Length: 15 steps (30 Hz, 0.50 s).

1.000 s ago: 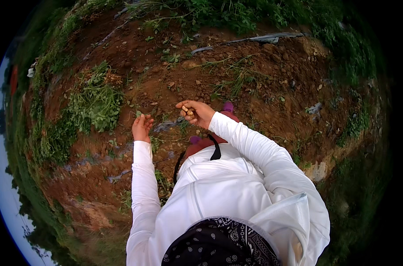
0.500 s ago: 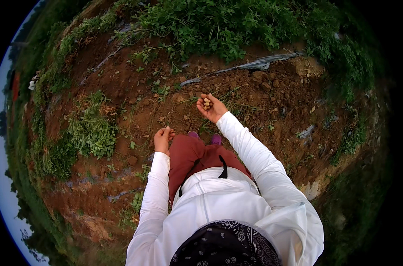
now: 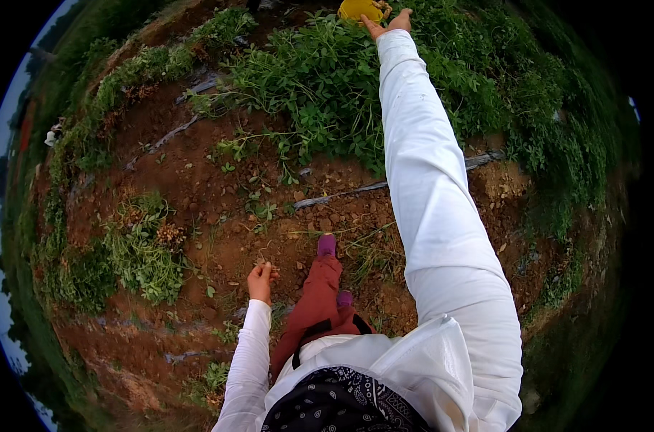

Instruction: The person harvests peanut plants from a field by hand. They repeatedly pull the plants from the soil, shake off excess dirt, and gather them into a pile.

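My right hand (image 3: 389,26) reaches far ahead over the green plants, its fingers spread at the edge of a yellow container (image 3: 359,10). A few tan peanuts (image 3: 383,9) show between the fingers and the container's rim; whether they still touch the hand I cannot tell. The top of the container is cut off by the picture's edge. Low over the brown soil, my left hand (image 3: 261,282) is closed in a pinch. Thin pale strands (image 3: 264,263) show at its fingertips, too fine to name.
Leafy green plants (image 3: 320,86) form a thick row ahead. A strip of grey plastic film (image 3: 341,193) lies along the soil. Pulled plants (image 3: 147,252) lie heaped at left. My purple shoes (image 3: 327,245) stand on loose dirt.
My right hand has swung forward from above the soil, carrying peanuts to the yellow container, which has come into view. My left hand stays pinched. One foot has stepped forward.
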Available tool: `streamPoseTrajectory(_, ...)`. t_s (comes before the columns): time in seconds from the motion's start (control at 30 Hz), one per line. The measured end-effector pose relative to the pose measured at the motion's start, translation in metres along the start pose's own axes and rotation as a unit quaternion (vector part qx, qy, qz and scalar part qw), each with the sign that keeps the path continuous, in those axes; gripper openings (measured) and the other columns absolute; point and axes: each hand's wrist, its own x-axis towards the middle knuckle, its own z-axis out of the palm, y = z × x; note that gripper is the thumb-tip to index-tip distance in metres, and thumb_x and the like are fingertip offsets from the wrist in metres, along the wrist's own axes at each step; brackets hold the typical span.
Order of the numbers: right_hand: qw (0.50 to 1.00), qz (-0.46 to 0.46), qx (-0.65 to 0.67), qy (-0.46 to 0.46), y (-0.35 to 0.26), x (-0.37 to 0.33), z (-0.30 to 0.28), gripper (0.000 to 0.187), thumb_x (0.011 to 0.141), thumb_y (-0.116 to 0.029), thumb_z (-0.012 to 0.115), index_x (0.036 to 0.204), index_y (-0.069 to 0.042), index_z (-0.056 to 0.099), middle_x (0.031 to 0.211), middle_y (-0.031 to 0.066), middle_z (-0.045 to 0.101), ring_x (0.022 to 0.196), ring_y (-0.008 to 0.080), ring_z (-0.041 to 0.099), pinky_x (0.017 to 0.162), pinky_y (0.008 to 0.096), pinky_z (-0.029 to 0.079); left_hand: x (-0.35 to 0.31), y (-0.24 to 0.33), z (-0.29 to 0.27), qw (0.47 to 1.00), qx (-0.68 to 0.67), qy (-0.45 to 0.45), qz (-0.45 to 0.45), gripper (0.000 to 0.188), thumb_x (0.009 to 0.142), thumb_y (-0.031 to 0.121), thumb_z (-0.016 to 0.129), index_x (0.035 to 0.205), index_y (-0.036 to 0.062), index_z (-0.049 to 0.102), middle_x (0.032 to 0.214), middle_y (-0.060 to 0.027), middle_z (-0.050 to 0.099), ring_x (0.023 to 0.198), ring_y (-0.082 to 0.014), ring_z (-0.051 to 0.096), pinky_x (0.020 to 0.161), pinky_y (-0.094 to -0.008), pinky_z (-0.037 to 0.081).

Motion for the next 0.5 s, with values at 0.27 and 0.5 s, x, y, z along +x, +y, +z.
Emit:
streamPoseTrajectory(0.27,0.897,0.344,-0.278,0.016,0.161,-0.135,-0.182,0.062,0.094,-0.035,0.05,0.141,-0.002,0.026,0.13,0.0202,0.046,0.111,0.029,0.054,0.093,0.0372,0.047,0.05,0.037,0.059,0.997,0.056,-0.038,-0.035,0.023,0.093,0.027,0.055,0.086,0.0058,0.061,0.082,-0.0013,0.063,0.072,-0.0095,0.057,0.065,-0.025,0.043)
streamPoseTrajectory(0.5,0.844,0.453,-0.188,0.219,0.125,-0.331,-0.323,0.041,0.097,-0.028,0.045,0.131,-0.006,0.044,0.109,0.008,0.061,0.092,0.0183,0.06,0.081,0.033,0.05,0.06,0.039,0.137,0.991,0.079,-0.108,-0.016,0.022,0.094,0.024,0.054,0.094,0.0035,0.06,0.088,-0.0036,0.064,0.074,-0.01,0.059,0.066,-0.0238,0.045)
